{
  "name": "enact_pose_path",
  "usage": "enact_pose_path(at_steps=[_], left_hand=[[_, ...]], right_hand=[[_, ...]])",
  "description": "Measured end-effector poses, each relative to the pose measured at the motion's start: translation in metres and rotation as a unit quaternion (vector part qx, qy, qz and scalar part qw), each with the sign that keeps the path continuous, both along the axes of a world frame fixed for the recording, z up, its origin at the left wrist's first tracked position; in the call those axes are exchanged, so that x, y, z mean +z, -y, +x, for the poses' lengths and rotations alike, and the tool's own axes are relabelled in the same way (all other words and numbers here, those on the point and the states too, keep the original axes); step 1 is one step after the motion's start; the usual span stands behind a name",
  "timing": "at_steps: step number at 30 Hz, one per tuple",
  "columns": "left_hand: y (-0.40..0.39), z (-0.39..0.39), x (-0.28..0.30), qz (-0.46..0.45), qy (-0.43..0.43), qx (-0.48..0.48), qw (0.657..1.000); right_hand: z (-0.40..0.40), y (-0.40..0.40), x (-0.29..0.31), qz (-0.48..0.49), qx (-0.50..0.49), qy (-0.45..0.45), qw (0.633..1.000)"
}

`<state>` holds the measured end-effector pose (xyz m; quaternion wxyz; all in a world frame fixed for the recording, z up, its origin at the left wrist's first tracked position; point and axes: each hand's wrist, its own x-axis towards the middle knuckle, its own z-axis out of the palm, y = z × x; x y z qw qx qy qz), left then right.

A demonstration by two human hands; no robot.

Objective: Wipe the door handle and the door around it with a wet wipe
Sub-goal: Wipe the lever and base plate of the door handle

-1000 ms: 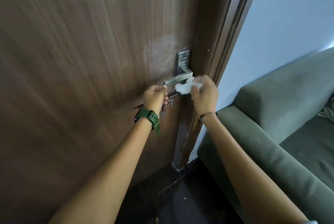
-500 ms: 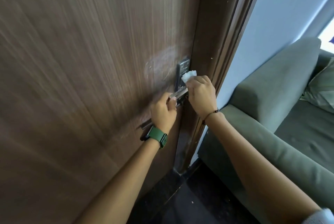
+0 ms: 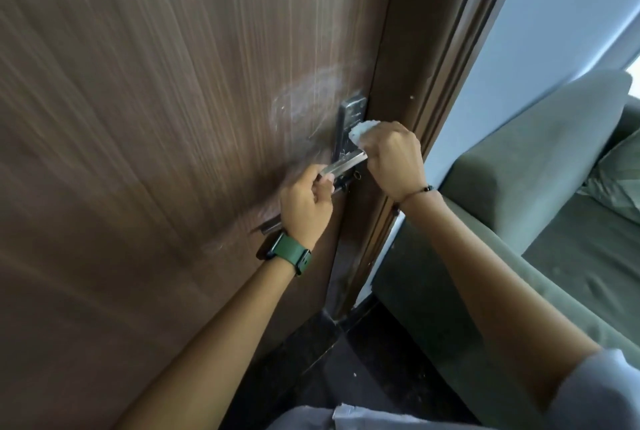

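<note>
A silver lever handle (image 3: 343, 164) juts from a dark metal lock plate (image 3: 349, 124) on a brown wood-grain door (image 3: 173, 117). My left hand (image 3: 306, 206), with a green watch at the wrist, grips the free end of the lever. My right hand (image 3: 393, 157) holds a crumpled white wet wipe (image 3: 362, 129) and presses it against the lock plate just above the lever's base. A pale smeared patch (image 3: 304, 97) shows on the door left of the plate.
The dark door frame (image 3: 433, 65) runs up the right side of the door. A green sofa (image 3: 519, 187) stands close to the right against a pale blue wall (image 3: 554, 13). A dark floor (image 3: 329, 360) lies below.
My right hand has carried the wipe from the lever's base up onto the lock plate. My left hand has kept its grip on the lever. The view has shifted slightly.
</note>
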<state>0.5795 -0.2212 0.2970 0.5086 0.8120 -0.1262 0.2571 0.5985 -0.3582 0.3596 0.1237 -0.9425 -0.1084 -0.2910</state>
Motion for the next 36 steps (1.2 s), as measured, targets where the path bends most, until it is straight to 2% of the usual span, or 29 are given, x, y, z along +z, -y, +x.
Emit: enact_pose_path(at_steps=[3,7,11,15,19,22,25,30,34,36], left_hand=[[0.003,-0.002,0.000,-0.007,0.015,0.016,1.000],[0.005,-0.001,0.001,-0.002,0.004,0.026,1.000],[0.008,-0.001,0.000,0.006,-0.016,0.045,0.999],[0.005,-0.001,0.001,0.004,-0.024,0.042,0.999],[0.007,-0.001,0.002,0.011,-0.035,0.046,0.998],[0.004,0.001,0.002,0.006,-0.033,0.036,0.999],[0.004,-0.001,0.002,0.009,-0.031,0.033,0.999],[0.004,-0.001,0.003,0.003,-0.044,0.033,0.999],[0.004,-0.003,0.004,0.002,-0.047,0.029,0.998],[0.004,-0.003,0.005,0.002,-0.041,0.028,0.999]], right_hand=[[0.003,-0.001,0.005,0.018,-0.018,-0.047,0.999],[-0.008,0.002,0.006,0.017,0.023,0.014,0.999],[0.003,0.004,0.005,0.034,0.002,-0.038,0.999],[-0.003,0.004,-0.003,-0.026,0.009,-0.029,0.999],[0.011,0.005,0.010,-0.029,0.042,-0.069,0.996],[0.001,0.008,0.004,0.004,0.056,-0.061,0.997],[0.002,0.010,0.009,0.075,0.043,-0.100,0.991],[0.012,0.003,0.012,0.016,0.056,-0.142,0.988],[0.002,0.010,0.007,-0.109,0.046,-0.123,0.985],[-0.005,0.016,0.005,-0.125,0.075,-0.122,0.982]])
